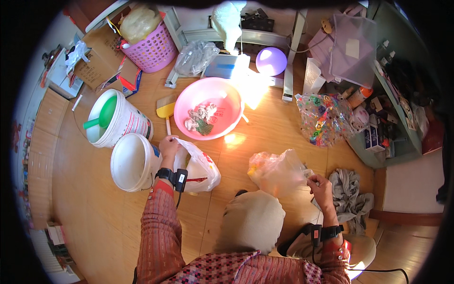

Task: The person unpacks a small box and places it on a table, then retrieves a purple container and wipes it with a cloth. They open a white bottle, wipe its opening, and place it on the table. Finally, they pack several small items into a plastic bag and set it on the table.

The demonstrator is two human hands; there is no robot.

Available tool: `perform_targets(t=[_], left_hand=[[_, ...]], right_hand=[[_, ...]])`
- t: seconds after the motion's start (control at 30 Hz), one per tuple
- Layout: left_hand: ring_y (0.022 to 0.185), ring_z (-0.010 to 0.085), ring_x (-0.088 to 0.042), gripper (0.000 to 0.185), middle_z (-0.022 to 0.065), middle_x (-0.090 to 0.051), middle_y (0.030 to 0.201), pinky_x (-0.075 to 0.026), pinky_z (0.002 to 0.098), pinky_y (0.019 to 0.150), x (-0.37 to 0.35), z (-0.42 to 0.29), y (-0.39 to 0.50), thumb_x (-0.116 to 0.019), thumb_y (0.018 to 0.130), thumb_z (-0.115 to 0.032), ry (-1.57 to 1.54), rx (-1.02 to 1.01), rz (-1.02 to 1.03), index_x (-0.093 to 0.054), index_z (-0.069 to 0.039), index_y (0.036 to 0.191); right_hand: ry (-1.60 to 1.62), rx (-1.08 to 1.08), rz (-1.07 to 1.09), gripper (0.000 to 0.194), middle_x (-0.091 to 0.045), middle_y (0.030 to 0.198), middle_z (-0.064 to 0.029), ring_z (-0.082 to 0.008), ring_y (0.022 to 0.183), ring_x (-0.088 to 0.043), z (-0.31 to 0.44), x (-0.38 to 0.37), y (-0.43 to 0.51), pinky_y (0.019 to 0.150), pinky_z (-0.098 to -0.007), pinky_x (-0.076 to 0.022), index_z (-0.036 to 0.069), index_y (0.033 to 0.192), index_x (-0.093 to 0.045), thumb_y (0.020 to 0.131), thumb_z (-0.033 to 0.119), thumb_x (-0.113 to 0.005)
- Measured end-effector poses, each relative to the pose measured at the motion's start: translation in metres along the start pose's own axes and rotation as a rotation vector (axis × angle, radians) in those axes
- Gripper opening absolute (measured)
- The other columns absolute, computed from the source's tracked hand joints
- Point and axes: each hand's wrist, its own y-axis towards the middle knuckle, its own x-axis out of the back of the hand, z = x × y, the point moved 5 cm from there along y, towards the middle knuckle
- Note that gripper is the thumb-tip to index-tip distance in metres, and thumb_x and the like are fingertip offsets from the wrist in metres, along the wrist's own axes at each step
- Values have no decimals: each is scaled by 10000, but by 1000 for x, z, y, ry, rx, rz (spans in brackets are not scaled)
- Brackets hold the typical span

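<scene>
My left hand (169, 151) grips the rim of a white plastic bag (202, 165) with red print, whose mouth gapes towards me. To the right, a translucent plastic bag (280, 170) with orange and yellow contents hangs from my right hand (321, 190), pinched by its gathered end. A white bucket (129, 163) stands beside the left hand, its inside bare. Ahead, a pink basin (230, 120) holds crumpled cloths (202, 115), pale and dark green. The yellow brush (166, 110) lies between the basin and the buckets.
A larger white bucket (133, 124) holds a green scoop (106, 112). Grey cloth (347, 195) lies by my right hand. Beyond are a purple basket (152, 51), a cardboard box (99, 58), a purple ball (271, 61) and a patterned clear bag (321, 119). Shelves (385, 156) border the right.
</scene>
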Motion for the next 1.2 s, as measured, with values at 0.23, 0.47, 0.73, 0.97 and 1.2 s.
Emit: perform_targets(t=[0.23,0.47,0.73,0.97,1.2], left_hand=[[768,146,-680,587,84,-636,1230,-513,256,558,-15,-61,-33,-644,924,-168,121,15,221,-429,-108,1467],[990,120,-654,373,51,-636,1279,-496,252,762,-57,-275,-166,-596,1005,-236,-134,-413,804,-567,-76,1341],[1034,68,-602,288,-5,-657,1209,-495,252,762,-188,-267,-311,-589,1006,-231,-115,-303,1186,-640,-120,1266],[1166,331,-616,392,188,-673,1198,-493,445,997,-236,-94,-365,-643,917,-304,682,-964,1093,-661,-52,1217],[1127,345,-632,308,200,-680,1140,-503,451,965,-222,-53,-308,-595,907,-245,1192,-700,932,-673,-71,1150]], right_hand=[[56,49,-47,119,-689,800,-63,-115,630,-619,17,5,-2,584,-270,-487,11,963,-702,906,113,-685],[-1,354,19,89,-622,957,-91,-226,909,-621,73,11,-23,779,-329,-500,28,992,-690,917,33,-641],[-337,366,82,64,-641,946,-127,-324,895,-655,49,4,-102,781,-374,-526,63,897,-700,839,35,-690],[-280,419,282,142,-681,899,-140,-339,871,-681,9,-26,-122,750,-406,-539,78,948,-711,841,30,-630],[-472,-77,411,259,-697,881,-226,-397,894,-688,-45,-23,-122,760,-462,-546,33,1089,-667,909,183,-558]])
